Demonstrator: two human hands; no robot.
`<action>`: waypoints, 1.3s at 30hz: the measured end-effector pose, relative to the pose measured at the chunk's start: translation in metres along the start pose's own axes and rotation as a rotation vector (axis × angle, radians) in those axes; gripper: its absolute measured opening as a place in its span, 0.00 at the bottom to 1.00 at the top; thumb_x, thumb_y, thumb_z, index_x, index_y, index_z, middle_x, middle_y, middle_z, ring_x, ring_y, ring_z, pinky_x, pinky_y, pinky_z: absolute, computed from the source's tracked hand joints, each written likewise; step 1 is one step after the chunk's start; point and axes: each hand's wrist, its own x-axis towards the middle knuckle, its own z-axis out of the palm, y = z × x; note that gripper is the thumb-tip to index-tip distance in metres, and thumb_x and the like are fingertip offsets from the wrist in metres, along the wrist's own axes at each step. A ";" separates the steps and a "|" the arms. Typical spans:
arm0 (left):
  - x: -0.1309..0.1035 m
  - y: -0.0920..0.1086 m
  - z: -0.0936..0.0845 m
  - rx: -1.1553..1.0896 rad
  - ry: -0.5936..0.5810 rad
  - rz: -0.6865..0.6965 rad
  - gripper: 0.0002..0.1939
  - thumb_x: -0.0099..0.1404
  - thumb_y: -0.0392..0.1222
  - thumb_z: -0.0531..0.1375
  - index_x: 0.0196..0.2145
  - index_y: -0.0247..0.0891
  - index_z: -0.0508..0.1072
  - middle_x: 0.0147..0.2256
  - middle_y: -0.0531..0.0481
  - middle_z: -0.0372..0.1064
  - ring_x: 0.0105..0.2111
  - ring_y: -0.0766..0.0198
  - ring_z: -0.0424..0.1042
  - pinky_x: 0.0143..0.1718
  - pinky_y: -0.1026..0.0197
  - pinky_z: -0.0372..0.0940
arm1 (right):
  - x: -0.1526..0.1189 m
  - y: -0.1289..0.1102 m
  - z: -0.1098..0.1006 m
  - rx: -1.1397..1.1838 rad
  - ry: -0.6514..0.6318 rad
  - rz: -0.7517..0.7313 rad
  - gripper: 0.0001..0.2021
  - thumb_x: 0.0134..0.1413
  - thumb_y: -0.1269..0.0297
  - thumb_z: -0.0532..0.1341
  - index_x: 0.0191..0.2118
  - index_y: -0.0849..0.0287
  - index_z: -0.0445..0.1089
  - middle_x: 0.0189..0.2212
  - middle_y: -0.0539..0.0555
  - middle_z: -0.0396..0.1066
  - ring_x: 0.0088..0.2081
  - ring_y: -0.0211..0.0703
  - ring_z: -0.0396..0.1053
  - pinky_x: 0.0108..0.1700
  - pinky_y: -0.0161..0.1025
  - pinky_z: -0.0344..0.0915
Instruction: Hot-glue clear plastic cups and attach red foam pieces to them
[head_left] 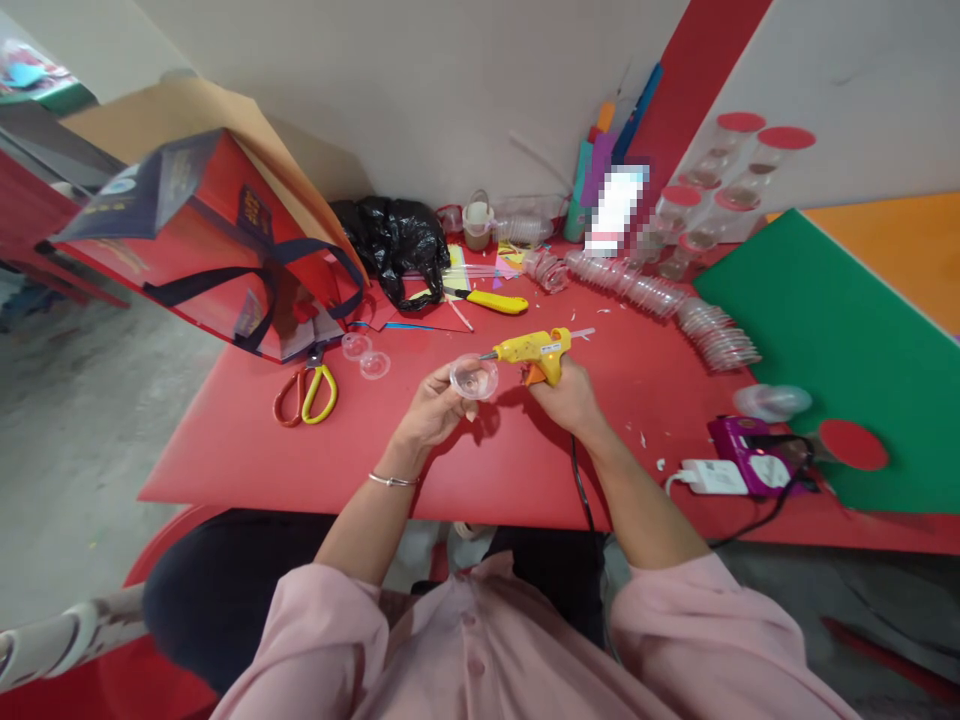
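Observation:
My left hand (433, 408) grips a small clear plastic cup (474, 380), its round opening facing up toward me. In my right hand (568, 398) is a yellow hot glue gun (532, 350), a clear glue stick poking out of its back end. The gun's metal nozzle points left and reaches the far rim of the cup; whether it touches cannot be made out. To the left on the red table (247, 455) lie two clear plastic lids (374, 365) and scissors (305, 393) with one red and one yellow handle.
A yellow utility knife (495, 301) lies by a black plastic bag (397, 245). A large red gift bag (247, 250) stands left. Stacked clear cups (652, 295) run toward a green board (825, 370). Right are a purple power box (757, 460), a white plug (712, 477) and cords.

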 end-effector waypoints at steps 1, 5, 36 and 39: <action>0.000 0.000 0.000 -0.010 0.009 0.019 0.27 0.50 0.46 0.77 0.47 0.36 0.79 0.41 0.44 0.76 0.32 0.66 0.74 0.21 0.70 0.67 | 0.000 0.000 0.000 0.000 -0.005 0.000 0.10 0.51 0.63 0.63 0.41 0.57 0.73 0.34 0.56 0.79 0.36 0.52 0.78 0.39 0.44 0.71; 0.002 0.001 -0.001 -0.029 0.048 0.086 0.27 0.51 0.46 0.77 0.48 0.37 0.80 0.41 0.45 0.75 0.34 0.68 0.74 0.23 0.72 0.67 | -0.001 0.000 0.000 -0.024 -0.042 0.011 0.10 0.50 0.61 0.64 0.39 0.57 0.74 0.34 0.57 0.79 0.37 0.54 0.78 0.39 0.45 0.71; 0.003 -0.002 -0.002 -0.034 0.096 0.090 0.26 0.50 0.43 0.77 0.47 0.39 0.79 0.47 0.44 0.75 0.35 0.67 0.76 0.23 0.71 0.66 | 0.000 0.001 0.000 -0.016 -0.037 -0.003 0.10 0.49 0.64 0.64 0.39 0.56 0.74 0.34 0.56 0.79 0.37 0.53 0.78 0.39 0.44 0.71; 0.003 0.000 0.000 -0.038 0.105 0.092 0.26 0.50 0.43 0.77 0.46 0.39 0.79 0.46 0.45 0.76 0.34 0.68 0.76 0.23 0.72 0.67 | 0.000 0.002 0.001 -0.031 -0.047 -0.012 0.10 0.49 0.63 0.64 0.39 0.57 0.74 0.34 0.56 0.79 0.37 0.54 0.78 0.38 0.44 0.71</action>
